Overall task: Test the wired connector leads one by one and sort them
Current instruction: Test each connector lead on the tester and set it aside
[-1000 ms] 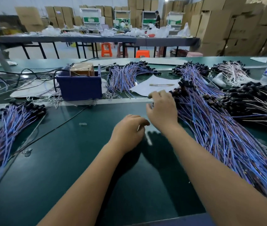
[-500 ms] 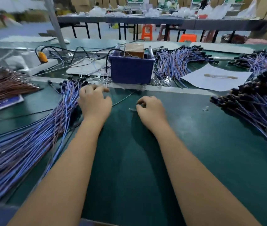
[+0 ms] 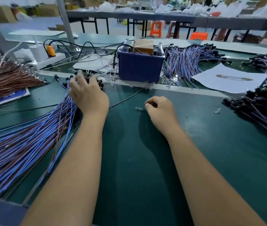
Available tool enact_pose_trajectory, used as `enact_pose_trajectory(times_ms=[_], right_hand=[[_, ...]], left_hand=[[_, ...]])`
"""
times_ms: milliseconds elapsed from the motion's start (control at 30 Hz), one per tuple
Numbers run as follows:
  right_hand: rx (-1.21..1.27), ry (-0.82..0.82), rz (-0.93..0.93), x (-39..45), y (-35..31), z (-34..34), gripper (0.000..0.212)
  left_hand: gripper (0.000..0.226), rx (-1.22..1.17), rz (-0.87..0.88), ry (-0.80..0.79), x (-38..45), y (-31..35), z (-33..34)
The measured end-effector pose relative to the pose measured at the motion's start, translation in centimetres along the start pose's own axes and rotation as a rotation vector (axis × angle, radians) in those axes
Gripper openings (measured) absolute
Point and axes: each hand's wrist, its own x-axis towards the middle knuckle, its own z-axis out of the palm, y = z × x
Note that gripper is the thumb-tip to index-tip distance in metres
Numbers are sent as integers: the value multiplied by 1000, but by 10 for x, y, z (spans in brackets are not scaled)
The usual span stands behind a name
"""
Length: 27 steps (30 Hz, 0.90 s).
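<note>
A big pile of blue and brown wired leads (image 3: 25, 141) fans across the left of the green mat (image 3: 145, 160), with its black connector ends near the metal strip. My left hand (image 3: 87, 93) rests on those connector ends with its fingers spread. My right hand (image 3: 160, 111) lies on the mat at the centre, fingers curled with the thumb against the forefinger; whether it pinches anything is hidden. A small clear piece (image 3: 139, 108) lies just left of it. A second pile of leads (image 3: 263, 110) lies at the right. The blue tester box (image 3: 139, 67) stands behind the hands.
A brown-wire bundle (image 3: 7, 79) lies far left on a blue booklet. A power strip (image 3: 46, 60) and loose cables sit behind it. More leads (image 3: 188, 62) and a white sheet (image 3: 227, 79) lie beyond the metal strip (image 3: 186, 88). A thin cable (image 3: 126, 98) crosses the mat.
My view has swung left. My left hand moved from the mat's centre onto the left pile. My right hand left the right pile and came to the mat's centre.
</note>
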Motion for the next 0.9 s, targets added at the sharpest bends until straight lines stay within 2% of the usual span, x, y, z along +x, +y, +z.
enact_pose_trajectory(times_ms=[67,133,367,500,633,700,767,833,900], right_hand=[[7,-1,2,-1,0,-1,14],[8,-5,2,-2,-1,-1,13],[8,-3,-3,-3,-1,-1,13],[14,-2,-7,-3,0,-1,14],[12,-6,-5,-2,-1,-1,15],[-4,-9,-6,-2,-2,-1,15],[-2,-13,-6,-2,-2,0,16],[43,-5,14,-2,-1,0,16],[172,24,57,-1,-1,-2,20]], left_hand=[[52,88,-86,-112,1,-6,3],[48,127,-99,-147,1,-12,4],[40,98,-165,-83,4,-19,1],[27,85,-202,-57,7,-19,2],[26,-35,-194,41,6,-17,-1],[26,-123,-113,135,4,-10,-5],[27,-229,65,198,0,2,-8],[23,-350,280,171,-10,18,-8],[19,-428,447,79,-22,34,-7]])
